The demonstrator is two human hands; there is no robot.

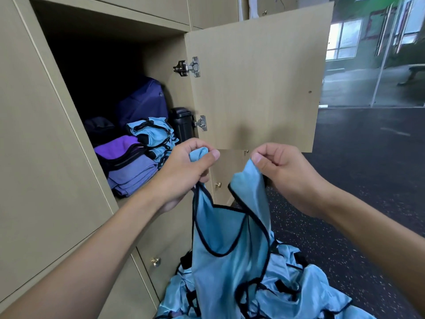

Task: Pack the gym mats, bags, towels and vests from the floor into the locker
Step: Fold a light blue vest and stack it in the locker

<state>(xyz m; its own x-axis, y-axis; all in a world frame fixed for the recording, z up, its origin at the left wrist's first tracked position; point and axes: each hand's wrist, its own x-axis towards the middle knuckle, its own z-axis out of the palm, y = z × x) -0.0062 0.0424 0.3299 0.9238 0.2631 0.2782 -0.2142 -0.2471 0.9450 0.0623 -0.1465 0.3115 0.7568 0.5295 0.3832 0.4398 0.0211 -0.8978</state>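
A light blue vest with black trim hangs in front of the open locker. My left hand pinches one shoulder strap and my right hand pinches the other, holding it spread at chest height. Below it, a heap of more blue vests lies on the floor. Inside the locker sit folded blue vests, folded purple cloth, a dark purple bag and a black case.
The locker door stands open to the right, just behind my hands. Closed lower doors with brass knobs are below. Dark speckled floor stretches right toward a glass wall.
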